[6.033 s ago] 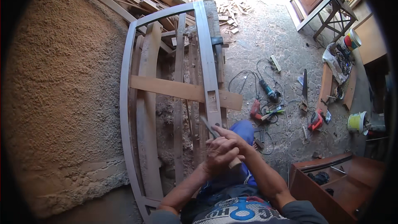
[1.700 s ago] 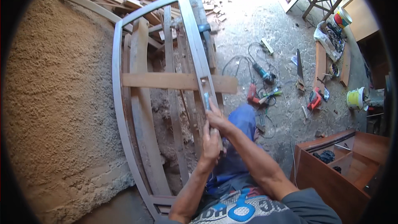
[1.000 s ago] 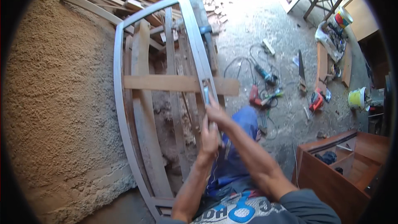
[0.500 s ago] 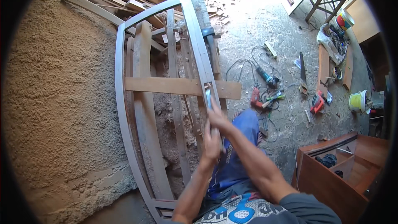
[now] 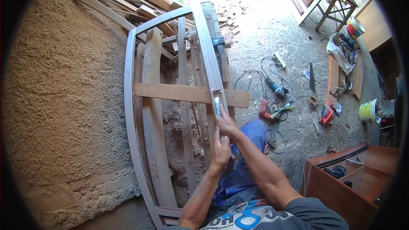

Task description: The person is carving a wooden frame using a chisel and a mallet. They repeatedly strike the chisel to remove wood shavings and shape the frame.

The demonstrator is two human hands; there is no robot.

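A long wooden frame painted pale grey [image 5: 129,89] lies across several boards. A slot is cut in its right-hand rail, and the shiny blade of what looks like a chisel [image 5: 217,102] rests at it. My right hand [image 5: 227,126] is closed round the tool close behind the blade. Just below, nearer my body, my left hand [image 5: 221,148] is wrapped round its lower part. My fingers hide most of the handle. Under the rail, a short wooden board [image 5: 174,91] crosses the frame.
A blue clamp [image 5: 218,41] grips the bench beside the rail. On the floor to the right lie a teal angle grinder [image 5: 277,87], a red power tool [image 5: 264,108], a handsaw [image 5: 312,81] and cords. A brown cabinet [image 5: 315,174] stands at lower right; a rough sandy wall [image 5: 72,93] rises left.
The whole view has shifted slightly, so the frame sits lower and further right. My hands, blurred by motion before, now look sharper and keep their hold on the chisel-like tool.
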